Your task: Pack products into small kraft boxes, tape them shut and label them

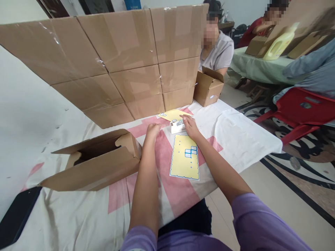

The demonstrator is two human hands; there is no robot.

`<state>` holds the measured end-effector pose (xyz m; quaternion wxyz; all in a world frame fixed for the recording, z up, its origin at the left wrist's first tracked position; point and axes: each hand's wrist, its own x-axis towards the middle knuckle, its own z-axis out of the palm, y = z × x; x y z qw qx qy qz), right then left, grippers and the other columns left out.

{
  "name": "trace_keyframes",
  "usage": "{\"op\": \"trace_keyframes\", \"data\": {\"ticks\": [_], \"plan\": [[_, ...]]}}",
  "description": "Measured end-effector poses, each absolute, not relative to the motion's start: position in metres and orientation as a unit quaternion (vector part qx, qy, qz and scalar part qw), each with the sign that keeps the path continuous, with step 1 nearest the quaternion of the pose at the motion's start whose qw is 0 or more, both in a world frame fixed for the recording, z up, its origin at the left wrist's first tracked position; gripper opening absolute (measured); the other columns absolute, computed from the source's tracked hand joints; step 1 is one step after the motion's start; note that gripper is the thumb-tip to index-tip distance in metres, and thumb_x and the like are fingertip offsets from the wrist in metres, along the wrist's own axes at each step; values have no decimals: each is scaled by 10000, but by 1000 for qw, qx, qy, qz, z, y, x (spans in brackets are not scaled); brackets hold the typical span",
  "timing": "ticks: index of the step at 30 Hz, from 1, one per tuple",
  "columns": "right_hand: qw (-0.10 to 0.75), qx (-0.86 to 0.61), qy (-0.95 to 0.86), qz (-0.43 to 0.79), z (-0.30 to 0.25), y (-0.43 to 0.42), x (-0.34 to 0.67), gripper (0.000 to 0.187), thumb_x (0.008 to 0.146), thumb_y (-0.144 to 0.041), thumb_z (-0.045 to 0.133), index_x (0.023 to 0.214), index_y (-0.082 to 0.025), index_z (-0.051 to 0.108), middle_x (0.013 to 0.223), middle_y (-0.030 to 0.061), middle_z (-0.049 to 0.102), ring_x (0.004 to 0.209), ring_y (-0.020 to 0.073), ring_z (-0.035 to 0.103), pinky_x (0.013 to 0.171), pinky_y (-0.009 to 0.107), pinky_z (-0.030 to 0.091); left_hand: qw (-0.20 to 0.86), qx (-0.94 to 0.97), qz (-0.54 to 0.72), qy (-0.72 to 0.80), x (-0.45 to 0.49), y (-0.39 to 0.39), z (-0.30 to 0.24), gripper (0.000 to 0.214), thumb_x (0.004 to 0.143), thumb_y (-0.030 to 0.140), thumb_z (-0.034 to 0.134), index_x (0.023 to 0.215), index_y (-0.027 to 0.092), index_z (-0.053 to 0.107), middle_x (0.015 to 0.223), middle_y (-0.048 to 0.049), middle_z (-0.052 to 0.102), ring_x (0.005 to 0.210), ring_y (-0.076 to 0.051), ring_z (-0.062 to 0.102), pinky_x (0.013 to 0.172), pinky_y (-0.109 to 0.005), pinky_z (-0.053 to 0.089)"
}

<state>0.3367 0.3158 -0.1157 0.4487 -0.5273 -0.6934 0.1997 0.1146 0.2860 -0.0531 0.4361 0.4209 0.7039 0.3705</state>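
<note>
My right hand (191,127) rests against a small white box (177,127), its fingers across the right end and top. The box has a greyish picture on its upper face. To its left, my left hand (153,131) is closed just above the cloth, apart from the box; whatever its fingers may hold is hidden. Nearer to me lies a yellow card (184,164) with a scalloped blue border and white-and-blue block shapes, flat on the cloth. Behind the white box lies a second yellow card (171,114), partly covered by the box and my right hand.
An open cardboard box (104,170) lies by my left forearm, with a black phone-like object (19,214) at far left. A wall of taped cartons (136,73) stands at the back. Another open carton (210,91) sits at the far corner, near a seated person. A red chair (306,111) stands right.
</note>
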Motion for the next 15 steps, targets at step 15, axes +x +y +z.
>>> {"op": "trace_keyframes", "data": {"ticks": [15], "plan": [[446, -534, -686, 215, -109, 312, 336, 635, 999, -688, 297, 1324, -295, 675, 1413, 62, 612, 1374, 285, 474, 1203, 512, 301, 473, 410, 418, 658, 107, 282, -63, 313, 941, 381, 642, 1150, 148, 636, 1099, -64, 673, 913, -173, 666, 779, -355, 596]]}}
